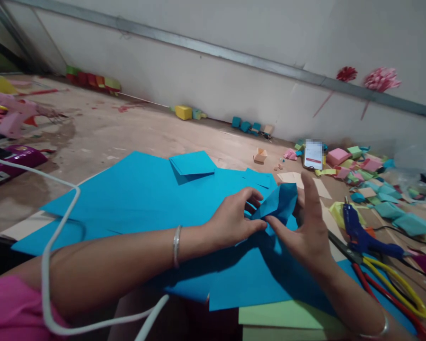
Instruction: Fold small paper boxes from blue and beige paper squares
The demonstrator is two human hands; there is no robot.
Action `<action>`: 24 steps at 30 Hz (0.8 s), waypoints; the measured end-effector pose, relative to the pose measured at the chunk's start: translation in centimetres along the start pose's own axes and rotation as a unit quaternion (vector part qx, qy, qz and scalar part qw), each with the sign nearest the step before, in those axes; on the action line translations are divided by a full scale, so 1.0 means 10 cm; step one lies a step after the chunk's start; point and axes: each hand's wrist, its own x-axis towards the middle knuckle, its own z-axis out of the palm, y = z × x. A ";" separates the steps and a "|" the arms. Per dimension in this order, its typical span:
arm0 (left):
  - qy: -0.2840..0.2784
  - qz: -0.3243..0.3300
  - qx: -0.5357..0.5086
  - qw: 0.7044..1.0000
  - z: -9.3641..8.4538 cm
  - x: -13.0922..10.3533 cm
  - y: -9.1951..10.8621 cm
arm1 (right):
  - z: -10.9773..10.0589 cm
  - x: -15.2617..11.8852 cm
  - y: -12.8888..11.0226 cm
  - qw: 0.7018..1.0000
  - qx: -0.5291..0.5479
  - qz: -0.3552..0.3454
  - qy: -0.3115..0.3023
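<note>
Between both hands is a small folded piece of blue paper (283,201), raised a little above the large blue paper sheets (135,194). My left hand (236,215) pinches its near left edge, thumb and fingers curled round it. My right hand (308,227) grips its right side, with the thumb pressed at the bottom and one finger pointing up; the other fingers are partly hidden behind the paper. A folded blue square (192,163) and some smaller blue pieces (257,178) lie on the sheets beyond my hands.
Scissors (357,258) with red and yellow handles and a blue glue gun (362,232) lie at the right. Behind them spread a phone (313,155) and many small paper boxes (386,192). A white cable (62,227) loops across the left, near a purple power strip (17,163).
</note>
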 end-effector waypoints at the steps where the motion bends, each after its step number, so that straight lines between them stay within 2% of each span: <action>1: 0.002 0.000 0.000 1.000 0.00 0.00 0.01 | -0.03 0.01 0.00 0.999 -0.028 -0.033 -0.007; 3: -0.002 -0.003 0.000 1.000 0.00 0.00 0.02 | -0.08 0.05 -0.01 0.992 -0.089 -0.090 -0.012; 5: -0.006 -0.008 -0.009 1.000 0.00 -0.01 0.02 | -0.11 0.08 -0.02 0.986 -0.120 -0.112 -0.003; 8: -0.024 -0.011 -0.060 0.998 -0.01 -0.01 0.03 | -0.13 0.10 -0.03 0.990 -0.086 -0.107 0.015; 11: -0.091 -0.041 -0.141 0.985 -0.04 -0.01 0.04 | -0.13 0.10 -0.05 0.994 -0.021 -0.102 0.026; 13: -0.158 -0.082 -0.222 0.959 -0.05 -0.02 0.04 | -0.12 0.09 -0.06 0.995 0.006 -0.099 0.031; 15: -0.218 -0.111 -0.313 0.918 -0.05 -0.03 0.03 | -0.11 0.07 -0.05 0.995 0.013 -0.095 0.028; 17: -0.248 -0.120 -0.371 0.887 -0.05 -0.03 0.02 | -0.10 0.06 -0.03 0.996 -0.002 -0.092 0.015; 20: -0.226 -0.119 -0.387 0.886 -0.03 -0.02 0.01 | -0.10 0.07 -0.02 0.993 -0.059 -0.101 0.005; 24: -0.210 -0.116 -0.367 0.899 0.00 -0.03 0.00 | -0.12 0.11 -0.05 0.972 -0.152 -0.177 0.016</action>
